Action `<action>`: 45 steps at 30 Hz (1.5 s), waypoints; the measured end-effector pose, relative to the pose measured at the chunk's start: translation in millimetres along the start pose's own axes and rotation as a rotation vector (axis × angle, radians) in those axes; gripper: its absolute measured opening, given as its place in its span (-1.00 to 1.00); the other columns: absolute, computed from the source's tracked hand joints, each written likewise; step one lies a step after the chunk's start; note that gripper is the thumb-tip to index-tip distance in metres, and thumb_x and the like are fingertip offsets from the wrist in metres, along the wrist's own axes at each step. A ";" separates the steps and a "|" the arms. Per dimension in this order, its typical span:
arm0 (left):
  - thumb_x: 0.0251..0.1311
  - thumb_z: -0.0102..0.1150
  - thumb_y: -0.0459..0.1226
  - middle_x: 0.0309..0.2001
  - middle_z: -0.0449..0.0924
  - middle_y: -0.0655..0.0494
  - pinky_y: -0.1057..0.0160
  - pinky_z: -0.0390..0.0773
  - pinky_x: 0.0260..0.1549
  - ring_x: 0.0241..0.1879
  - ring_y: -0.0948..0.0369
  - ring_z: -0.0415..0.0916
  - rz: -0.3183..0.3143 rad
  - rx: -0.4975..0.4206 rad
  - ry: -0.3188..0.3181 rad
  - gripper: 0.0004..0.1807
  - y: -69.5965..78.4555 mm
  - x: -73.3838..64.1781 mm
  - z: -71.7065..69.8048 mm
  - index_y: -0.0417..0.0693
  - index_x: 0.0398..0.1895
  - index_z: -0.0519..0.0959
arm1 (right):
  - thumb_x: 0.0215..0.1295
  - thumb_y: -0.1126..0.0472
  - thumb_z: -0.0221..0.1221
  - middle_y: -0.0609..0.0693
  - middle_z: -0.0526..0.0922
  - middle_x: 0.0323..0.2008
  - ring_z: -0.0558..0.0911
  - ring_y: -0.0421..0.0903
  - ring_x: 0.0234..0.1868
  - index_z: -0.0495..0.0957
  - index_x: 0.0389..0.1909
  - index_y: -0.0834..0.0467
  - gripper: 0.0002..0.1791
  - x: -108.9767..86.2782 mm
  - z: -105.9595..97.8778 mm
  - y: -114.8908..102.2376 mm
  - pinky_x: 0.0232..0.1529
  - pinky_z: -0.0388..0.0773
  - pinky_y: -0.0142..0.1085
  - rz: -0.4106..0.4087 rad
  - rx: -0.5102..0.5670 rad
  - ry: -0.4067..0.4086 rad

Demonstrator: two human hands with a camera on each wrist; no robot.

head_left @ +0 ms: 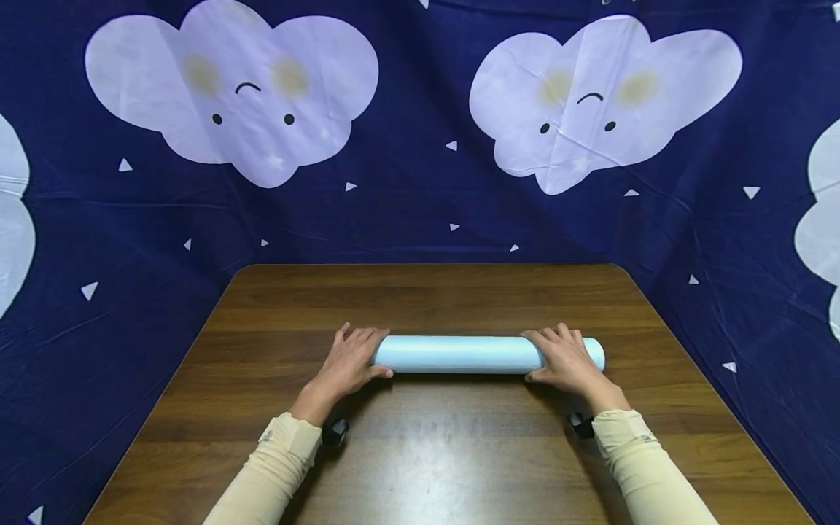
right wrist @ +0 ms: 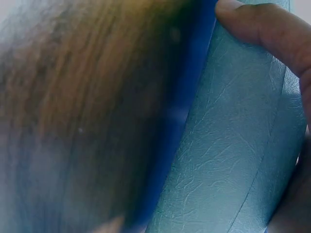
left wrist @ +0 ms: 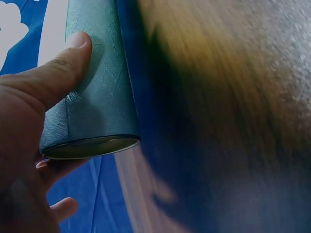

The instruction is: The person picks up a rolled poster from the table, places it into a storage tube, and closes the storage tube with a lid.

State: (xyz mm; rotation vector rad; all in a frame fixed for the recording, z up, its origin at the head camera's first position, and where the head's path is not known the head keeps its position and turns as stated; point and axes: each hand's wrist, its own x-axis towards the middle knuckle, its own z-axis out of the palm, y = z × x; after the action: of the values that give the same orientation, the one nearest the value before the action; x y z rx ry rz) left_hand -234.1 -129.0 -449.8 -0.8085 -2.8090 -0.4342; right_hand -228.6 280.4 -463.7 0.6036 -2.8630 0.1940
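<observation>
A long light blue tube with a finely creased surface lies crosswise over the wooden table. At its left end my left hand grips it, thumb on the near side and fingers over the far side. That hand's thumb presses the tube just short of its rimmed end in the left wrist view. My right hand grips the tube a little in from its right end, which sticks out past the fingers. In the right wrist view the thumb lies across the tube. Both palms hide parts of it.
The brown wooden table has rounded far corners. A dark blue curtain with white clouds and small triangles hangs behind and beside it. A small dark device sits at the left wrist and another device at the right.
</observation>
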 end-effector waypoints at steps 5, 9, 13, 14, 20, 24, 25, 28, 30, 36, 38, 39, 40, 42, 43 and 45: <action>-0.07 0.38 0.04 0.14 0.51 -0.06 -0.21 0.12 0.28 0.15 -0.05 0.43 -0.012 0.000 -0.031 -0.19 -2.3 -1.0 3.8 -0.12 0.26 0.37 | -0.27 -0.12 0.47 0.10 0.61 -0.06 0.42 0.10 -0.07 0.43 0.18 0.05 -0.12 0.5 3.1 -1.1 -0.13 0.22 -0.01 0.001 0.002 -0.023; -0.06 0.37 0.04 0.16 0.50 -0.05 -0.10 0.25 0.18 0.18 -0.04 0.41 -0.022 -0.004 -0.040 -0.19 -2.6 -1.5 4.3 -0.09 0.26 0.36 | -0.27 -0.13 0.46 0.10 0.60 -0.04 0.42 0.10 -0.06 0.42 0.19 0.05 -0.12 2.1 0.8 -3.2 -0.12 0.22 0.00 0.002 -0.005 -0.033; -0.07 0.37 0.03 0.15 0.51 -0.03 -0.03 0.31 0.04 0.17 -0.02 0.41 -0.022 -0.007 -0.032 -0.19 -3.2 -1.4 4.5 -0.09 0.26 0.36 | -0.28 -0.14 0.46 0.10 0.60 -0.03 0.42 0.11 -0.05 0.42 0.20 0.04 -0.10 3.9 -0.6 -4.1 -0.11 0.22 0.00 0.007 -0.011 -0.040; -0.07 0.37 0.03 0.15 0.51 -0.03 -0.02 0.31 0.02 0.17 -0.02 0.41 -0.022 -0.007 -0.032 -0.19 -3.4 -1.5 4.4 -0.09 0.26 0.36 | -0.28 -0.14 0.46 0.10 0.60 -0.04 0.42 0.11 -0.05 0.42 0.20 0.04 -0.10 4.2 -0.6 -4.1 -0.11 0.23 0.01 0.006 -0.014 -0.041; -0.07 0.37 0.04 0.15 0.51 -0.02 -0.02 0.31 0.00 0.17 -0.01 0.42 -0.027 -0.003 -0.026 -0.18 -3.9 -1.0 4.1 -0.09 0.27 0.36 | -0.26 -0.14 0.45 0.10 0.59 -0.05 0.42 0.14 -0.04 0.42 0.18 0.06 -0.12 5.4 -0.1 -4.0 -0.11 0.24 0.01 -0.006 -0.040 -0.037; -0.07 0.38 0.04 0.15 0.51 -0.03 -0.04 0.32 0.01 0.17 -0.02 0.42 -0.024 0.002 -0.027 -0.18 -4.2 -0.6 4.2 -0.09 0.27 0.35 | -0.25 -0.15 0.45 0.10 0.59 -0.05 0.43 0.14 -0.02 0.41 0.19 0.05 -0.12 5.2 1.4 -3.4 -0.10 0.25 0.03 -0.014 -0.062 -0.037; -0.07 0.38 0.04 0.15 0.51 -0.03 -0.05 0.32 0.02 0.17 -0.03 0.42 -0.024 0.003 -0.029 -0.18 -4.1 -0.6 4.2 -0.08 0.27 0.35 | -0.25 -0.15 0.45 0.10 0.59 -0.05 0.43 0.15 -0.02 0.41 0.19 0.06 -0.11 5.1 1.8 -3.4 -0.09 0.25 0.03 -0.016 -0.066 -0.036; -0.08 0.38 0.04 0.15 0.51 -0.03 -0.07 0.32 0.04 0.16 -0.04 0.42 -0.022 0.005 -0.033 -0.19 -4.1 -0.9 4.4 -0.07 0.26 0.35 | -0.26 -0.15 0.46 0.12 0.58 -0.06 0.44 0.16 -0.03 0.40 0.19 0.07 -0.10 4.3 2.7 -3.2 -0.10 0.26 0.04 -0.027 -0.074 -0.029; -0.09 0.39 0.04 0.15 0.51 -0.04 -0.08 0.32 0.06 0.16 -0.04 0.42 -0.023 0.003 -0.035 -0.18 -4.1 -1.1 4.4 -0.07 0.27 0.35 | -0.26 -0.15 0.46 0.13 0.57 -0.06 0.44 0.18 -0.03 0.40 0.20 0.08 -0.09 3.7 2.7 -3.1 -0.11 0.26 0.05 -0.033 -0.069 -0.025; -0.11 0.41 0.04 0.15 0.49 -0.07 -0.11 0.30 0.08 0.16 -0.07 0.41 -0.025 -0.018 -0.029 -0.14 -3.9 -0.6 4.9 -0.09 0.28 0.34 | -0.26 -0.18 0.46 0.14 0.54 -0.02 0.41 0.21 0.02 0.35 0.26 0.04 -0.04 2.6 2.2 -2.8 -0.05 0.24 0.08 -0.023 -0.034 -0.045; -0.11 0.41 0.05 0.16 0.48 -0.08 -0.12 0.29 0.09 0.17 -0.07 0.40 -0.026 -0.021 -0.031 -0.14 -3.7 -0.4 4.6 -0.08 0.28 0.34 | -0.26 -0.19 0.45 0.14 0.54 -0.02 0.41 0.21 0.03 0.35 0.26 0.03 -0.03 2.5 1.8 -2.7 -0.05 0.24 0.08 -0.027 -0.031 -0.048; -0.11 0.40 0.05 0.17 0.48 -0.08 -0.12 0.29 0.09 0.17 -0.07 0.40 -0.026 -0.022 -0.032 -0.14 -3.6 -0.3 4.5 -0.08 0.29 0.33 | -0.26 -0.19 0.45 0.14 0.54 -0.02 0.41 0.20 0.03 0.34 0.27 0.03 -0.03 2.4 1.5 -2.7 -0.05 0.24 0.08 -0.028 -0.029 -0.048; -0.11 0.40 0.05 0.18 0.47 -0.08 -0.12 0.28 0.10 0.18 -0.07 0.39 -0.029 -0.024 -0.035 -0.13 -3.5 -0.2 4.4 -0.07 0.29 0.33 | -0.26 -0.19 0.45 0.13 0.54 -0.02 0.41 0.20 0.03 0.34 0.27 0.03 -0.03 2.3 1.2 -2.7 -0.05 0.24 0.08 -0.029 -0.027 -0.048; -0.11 0.40 0.05 0.19 0.47 -0.07 -0.13 0.28 0.11 0.19 -0.07 0.38 -0.031 -0.020 -0.035 -0.13 -3.5 0.0 4.3 -0.07 0.29 0.33 | -0.27 -0.19 0.46 0.13 0.54 -0.01 0.41 0.20 0.03 0.34 0.27 0.02 -0.03 2.2 0.8 -2.6 -0.04 0.24 0.09 -0.028 -0.017 -0.045; -0.11 0.40 0.05 0.19 0.46 -0.07 -0.13 0.27 0.12 0.20 -0.06 0.38 -0.031 -0.017 -0.035 -0.13 -3.6 0.1 4.4 -0.06 0.29 0.33 | -0.27 -0.19 0.46 0.13 0.54 -0.01 0.41 0.20 0.04 0.34 0.27 0.02 -0.02 2.2 0.7 -2.5 -0.03 0.24 0.09 -0.027 -0.015 -0.044; -0.11 0.40 0.06 0.19 0.46 -0.06 -0.13 0.27 0.12 0.21 -0.05 0.37 -0.032 -0.013 -0.033 -0.13 -4.0 0.2 4.8 -0.05 0.29 0.33 | -0.29 -0.19 0.46 0.13 0.54 0.00 0.40 0.20 0.05 0.35 0.26 0.01 -0.02 2.1 0.4 -2.3 -0.02 0.23 0.09 -0.024 -0.007 -0.040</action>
State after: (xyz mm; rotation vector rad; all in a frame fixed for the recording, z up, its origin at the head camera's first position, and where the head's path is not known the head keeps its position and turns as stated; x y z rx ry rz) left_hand -236.9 -130.5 -455.1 -0.7808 -2.8557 -0.4486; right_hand -229.6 277.4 -463.3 0.6469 -2.8922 0.1704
